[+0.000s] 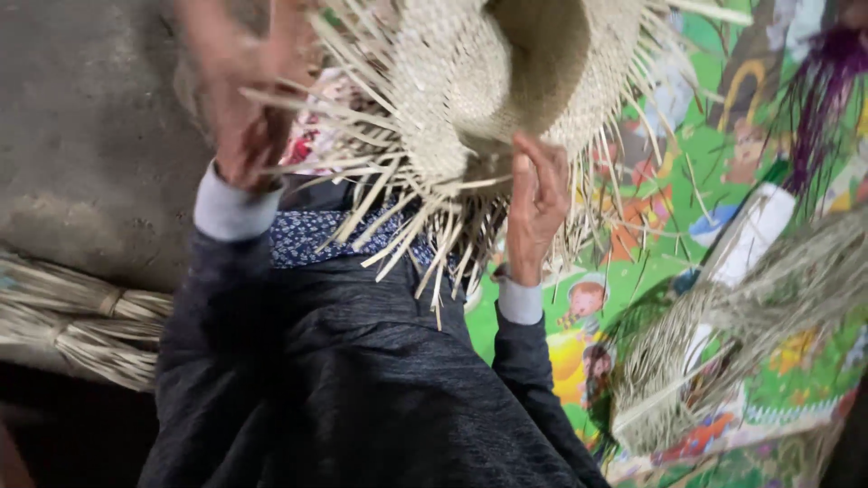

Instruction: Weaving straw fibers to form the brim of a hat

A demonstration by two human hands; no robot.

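Clearly both hands grip the half-woven straw hat held above the lap — left hand on loose strands, right hand pinching the brim — so a hard tug could snap those brittle unwoven ends.

Person wears a dark charcoal heathered top with long sleeves. Light grey-blue cuffs of an under-layer show at both wrists, the second cuff narrower. A navy cloth with small white floral print sits at the lap. Both hands bare, no rings or watch visible.
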